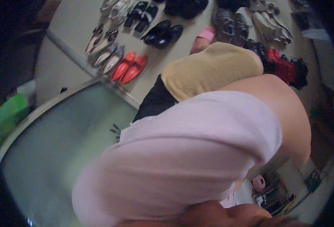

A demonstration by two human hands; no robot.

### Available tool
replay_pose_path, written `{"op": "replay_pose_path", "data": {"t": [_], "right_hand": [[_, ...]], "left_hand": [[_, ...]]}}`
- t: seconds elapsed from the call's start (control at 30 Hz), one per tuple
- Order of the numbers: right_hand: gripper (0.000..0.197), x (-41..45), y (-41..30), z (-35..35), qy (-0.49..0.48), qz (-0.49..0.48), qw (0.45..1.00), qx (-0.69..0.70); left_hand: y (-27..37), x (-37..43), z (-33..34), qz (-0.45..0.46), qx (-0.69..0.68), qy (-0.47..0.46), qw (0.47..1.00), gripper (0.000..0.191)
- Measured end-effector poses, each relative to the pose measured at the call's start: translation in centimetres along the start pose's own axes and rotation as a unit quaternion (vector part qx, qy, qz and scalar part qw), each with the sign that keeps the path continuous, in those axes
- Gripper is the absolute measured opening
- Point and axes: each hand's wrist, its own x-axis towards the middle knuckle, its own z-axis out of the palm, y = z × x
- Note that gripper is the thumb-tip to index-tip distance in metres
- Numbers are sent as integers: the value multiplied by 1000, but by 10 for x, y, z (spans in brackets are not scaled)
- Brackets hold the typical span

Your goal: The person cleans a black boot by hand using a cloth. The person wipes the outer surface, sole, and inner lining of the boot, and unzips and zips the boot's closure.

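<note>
Neither of my hands is in view. A pale pink sleeve (178,147) fills the middle of the picture, and a bare bent arm (289,113) comes out of it on the right. Beyond the sleeve, tan plush fabric (212,71) appears to cover a bent leg. A foot in a pink slipper (206,34) rests on the floor just past it. Dark fabric (157,100) shows between the tan fabric and the sleeve. Before me, red-orange flat shoes (130,68) stand as a pair, with black shiny shoes (163,34) farther out.
Several more pairs line the tiled floor, including dark lace-up shoes (225,24), pale shoes (269,25) and red shoes (280,61). A framed, frosted glass-like panel (59,136) spans the left. A green object (10,110) lies beyond its edge. Blurred items, one pink (258,183), are lower right.
</note>
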Motion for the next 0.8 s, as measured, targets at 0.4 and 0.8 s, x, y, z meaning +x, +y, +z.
{"op": "replay_pose_path", "data": {"t": [0.4, 0.8], "right_hand": [[20, -12, -5, 32, 55, -33, 998, -16], [6, -5, -26, 41, -40, -82, 994, -59]], "left_hand": [[-34, -76, 11, -141, -70, -52, 986, 47], [-35, -87, 87, -194, -357, 231, 884, 34]]}}
